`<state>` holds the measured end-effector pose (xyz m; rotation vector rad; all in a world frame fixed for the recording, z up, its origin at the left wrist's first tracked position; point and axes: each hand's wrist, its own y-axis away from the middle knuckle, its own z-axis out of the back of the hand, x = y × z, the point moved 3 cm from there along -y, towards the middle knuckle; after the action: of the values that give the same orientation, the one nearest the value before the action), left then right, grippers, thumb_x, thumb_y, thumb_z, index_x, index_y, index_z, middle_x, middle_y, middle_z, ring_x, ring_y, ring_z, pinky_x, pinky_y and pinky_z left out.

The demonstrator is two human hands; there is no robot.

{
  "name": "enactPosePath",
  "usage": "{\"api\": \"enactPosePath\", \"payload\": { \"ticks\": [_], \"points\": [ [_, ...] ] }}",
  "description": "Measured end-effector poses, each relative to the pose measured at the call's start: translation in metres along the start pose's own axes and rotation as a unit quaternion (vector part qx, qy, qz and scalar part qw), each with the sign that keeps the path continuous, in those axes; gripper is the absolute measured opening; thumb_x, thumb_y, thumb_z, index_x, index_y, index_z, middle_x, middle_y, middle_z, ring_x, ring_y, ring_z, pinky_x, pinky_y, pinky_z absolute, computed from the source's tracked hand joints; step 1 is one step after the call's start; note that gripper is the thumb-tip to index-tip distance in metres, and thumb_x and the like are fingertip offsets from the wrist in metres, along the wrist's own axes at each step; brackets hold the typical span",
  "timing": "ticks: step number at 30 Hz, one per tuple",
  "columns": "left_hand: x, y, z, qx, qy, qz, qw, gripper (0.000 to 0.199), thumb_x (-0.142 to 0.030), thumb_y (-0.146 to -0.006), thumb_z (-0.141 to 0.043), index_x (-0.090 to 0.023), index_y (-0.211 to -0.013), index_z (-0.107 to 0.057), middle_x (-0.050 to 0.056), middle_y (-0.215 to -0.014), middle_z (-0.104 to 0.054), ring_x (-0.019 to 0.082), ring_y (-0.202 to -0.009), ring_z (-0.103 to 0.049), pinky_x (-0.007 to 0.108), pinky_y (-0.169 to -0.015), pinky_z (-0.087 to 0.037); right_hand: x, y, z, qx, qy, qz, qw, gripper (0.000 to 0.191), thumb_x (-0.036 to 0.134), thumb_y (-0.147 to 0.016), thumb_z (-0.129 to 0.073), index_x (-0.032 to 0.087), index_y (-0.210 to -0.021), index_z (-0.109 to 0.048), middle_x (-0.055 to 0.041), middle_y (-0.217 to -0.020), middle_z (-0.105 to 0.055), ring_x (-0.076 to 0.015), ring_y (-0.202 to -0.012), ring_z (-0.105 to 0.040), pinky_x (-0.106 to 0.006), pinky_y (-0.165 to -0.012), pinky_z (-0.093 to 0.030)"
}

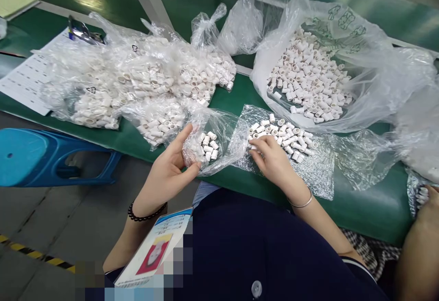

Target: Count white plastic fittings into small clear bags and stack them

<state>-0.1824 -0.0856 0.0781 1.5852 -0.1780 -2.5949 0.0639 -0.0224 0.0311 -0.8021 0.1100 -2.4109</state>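
Bag point(224, 134): held by left hand point(166, 170), between fingers; clear, crinkled
Tubes point(291, 138): touched by right hand point(274, 161), fingers narrowly parted; white

Your one view comes from a camera worn on your head, facing forward and steeply down over your dark navy shirt point(233, 246) at the bottom edge. It looks from close above your two bare hands, near mid-frame, and takes in the long green work table point(363, 209) to its far side, plus the grey tiled floor point(44, 218) at lower left. No second view shares this scene.
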Motion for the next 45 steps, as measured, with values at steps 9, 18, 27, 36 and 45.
{"api": "enactPosePath", "payload": {
  "ticks": [9, 18, 27, 36, 45],
  "points": [
    [-0.008, -0.001, -0.009, 0.035, -0.005, -0.021, 0.999, 0.078, -0.036, -0.091, -0.059, -0.026, -0.160, -0.024, 0.006, -0.095, -0.064, 0.010, -0.056, -0.040, 0.022, -0.045, -0.036, 0.046, -0.022, -0.002, -0.057, -0.038, 0.144, 0.987, 0.025, 0.030, -0.102, -0.048, 0.022, -0.121, -0.062, -0.0123, -0.116, -0.063, -0.0198, -0.101, -0.063, -0.033, -0.082, -0.057],
    [0.004, 0.004, 0.009, -0.030, -0.003, 0.002, 1.000, 0.083, -0.036, -0.089, -0.064, -0.017, -0.160, -0.025, -0.009, -0.054, -0.023, 0.010, -0.048, -0.023, 0.024, -0.042, -0.027, -0.018, -0.036, -0.005, 0.017, 0.105, -0.032, 0.994, 0.027, 0.012, -0.097, -0.045, 0.015, -0.114, -0.066, -0.0154, -0.109, -0.064, -0.0267, -0.100, -0.057, -0.036, -0.074, -0.050],
    [-0.006, 0.001, 0.005, -0.013, 0.001, -0.015, 1.000, 0.079, -0.031, -0.089, -0.060, -0.021, -0.159, -0.025, 0.004, -0.083, -0.062, 0.007, -0.052, -0.029, 0.021, -0.042, -0.029, -0.022, -0.039, -0.019, 0.068, 0.090, -0.040, 0.993, 0.029, 0.002, -0.093, -0.042, 0.013, -0.101, -0.069, -0.0156, -0.106, -0.062, -0.0264, -0.100, -0.056, -0.039, -0.080, -0.051],
    [0.001, -0.001, -0.004, 0.019, -0.006, -0.023, 1.000, 0.079, -0.036, -0.090, -0.059, -0.026, -0.160, -0.024, 0.010, -0.106, -0.065, 0.010, -0.057, -0.040, 0.025, -0.047, -0.037, -0.034, -0.011, 0.009, -0.203, -0.367, -0.133, 0.898, 0.014, 0.033, -0.092, -0.064, 0.025, -0.104, -0.061, -0.0024, -0.099, -0.062, -0.0142, -0.076, -0.063, -0.032, -0.069, -0.061],
    [-0.001, 0.002, -0.008, 0.032, -0.018, -0.016, 0.999, 0.079, -0.044, -0.091, -0.057, -0.026, -0.160, -0.022, 0.008, -0.100, -0.067, 0.013, -0.058, -0.048, 0.026, -0.049, -0.042, 0.036, -0.012, -0.001, -0.177, -0.197, 0.109, 0.958, 0.020, 0.019, -0.097, -0.056, 0.026, -0.116, -0.061, -0.0094, -0.116, -0.061, -0.0202, -0.105, -0.063, -0.036, -0.078, -0.061]
  ]
}}
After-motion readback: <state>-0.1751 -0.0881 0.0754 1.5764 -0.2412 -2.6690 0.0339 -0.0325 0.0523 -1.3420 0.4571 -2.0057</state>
